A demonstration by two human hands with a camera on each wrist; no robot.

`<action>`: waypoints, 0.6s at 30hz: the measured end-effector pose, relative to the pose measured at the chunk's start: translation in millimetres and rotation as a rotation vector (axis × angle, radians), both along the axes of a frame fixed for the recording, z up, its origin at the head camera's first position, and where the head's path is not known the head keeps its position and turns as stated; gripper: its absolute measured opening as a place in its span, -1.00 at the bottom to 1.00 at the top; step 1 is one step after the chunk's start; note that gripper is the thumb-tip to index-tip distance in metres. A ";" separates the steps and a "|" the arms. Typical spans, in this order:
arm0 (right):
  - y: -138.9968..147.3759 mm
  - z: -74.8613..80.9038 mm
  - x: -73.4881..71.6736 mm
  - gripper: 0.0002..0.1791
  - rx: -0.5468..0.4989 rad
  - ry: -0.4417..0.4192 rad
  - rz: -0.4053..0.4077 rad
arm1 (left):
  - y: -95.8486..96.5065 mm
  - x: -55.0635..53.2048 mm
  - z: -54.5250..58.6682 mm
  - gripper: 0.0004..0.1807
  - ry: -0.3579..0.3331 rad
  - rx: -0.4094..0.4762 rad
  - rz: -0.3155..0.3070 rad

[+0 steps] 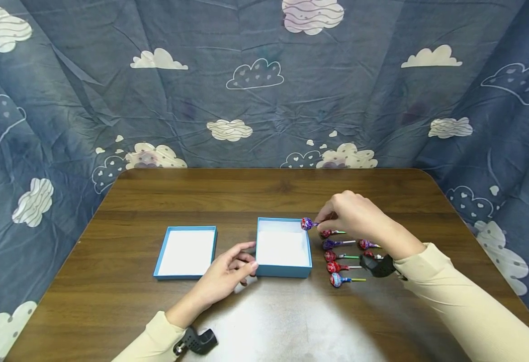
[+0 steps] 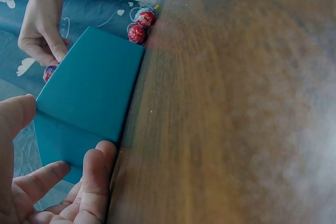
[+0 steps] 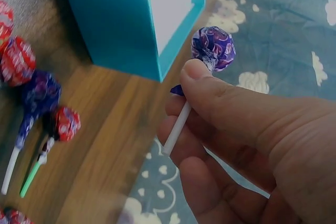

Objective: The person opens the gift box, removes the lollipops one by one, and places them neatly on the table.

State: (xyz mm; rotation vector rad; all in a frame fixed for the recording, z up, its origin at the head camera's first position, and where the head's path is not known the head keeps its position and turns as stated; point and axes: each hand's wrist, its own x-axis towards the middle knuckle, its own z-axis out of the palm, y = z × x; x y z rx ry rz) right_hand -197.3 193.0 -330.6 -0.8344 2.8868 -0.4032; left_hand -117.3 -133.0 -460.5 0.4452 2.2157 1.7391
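Between thumb and fingers my right hand (image 1: 355, 213) pinches a purple-wrapped lollipop (image 3: 212, 48) by its white stick, just under the candy. The lollipop is at the right back corner of an open blue box (image 1: 284, 271) with a white inside; nothing lies on the visible part of its floor. My left hand (image 1: 228, 269) touches the left side of the box, its fingers and thumb resting against the wall in the left wrist view. Right of the box lie several lollipops, among them a dark purple one (image 1: 330, 244), a red one (image 1: 333, 267) and a light blue one (image 1: 337, 279).
A blue-edged lid (image 1: 185, 251) with a white inside lies on the wooden table (image 1: 178, 196) left of the box. Part of the lollipop group is hidden beneath the right forearm. A cloud-patterned blue cloth (image 1: 246, 110) hangs behind the table.
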 end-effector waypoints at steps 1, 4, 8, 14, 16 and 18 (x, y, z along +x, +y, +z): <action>2.8 0.9 0.6 -0.94 -0.007 -0.003 0.001 | 0.0 -0.2 -0.2 -0.39 0.001 0.000 -0.001; 10.2 3.1 1.6 -0.95 -0.024 -0.020 0.009 | 0.4 -0.6 0.2 -0.39 -0.007 -0.004 0.003; 18.5 4.4 2.0 -0.96 -0.031 -0.025 0.024 | 1.2 -1.6 0.1 -0.39 -0.018 -0.014 0.009; 30.1 1.0 1.5 -0.96 -0.026 -0.032 0.044 | 1.0 -2.3 -1.0 -0.39 -0.019 -0.017 0.010; 34.8 -0.4 1.5 -0.96 -0.030 -0.044 0.050 | 0.9 -2.2 -1.0 -0.39 -0.022 -0.018 0.015; 40.5 -1.2 2.1 -0.96 -0.031 -0.061 0.044 | 1.1 -2.3 -1.5 -0.39 -0.022 -0.015 0.014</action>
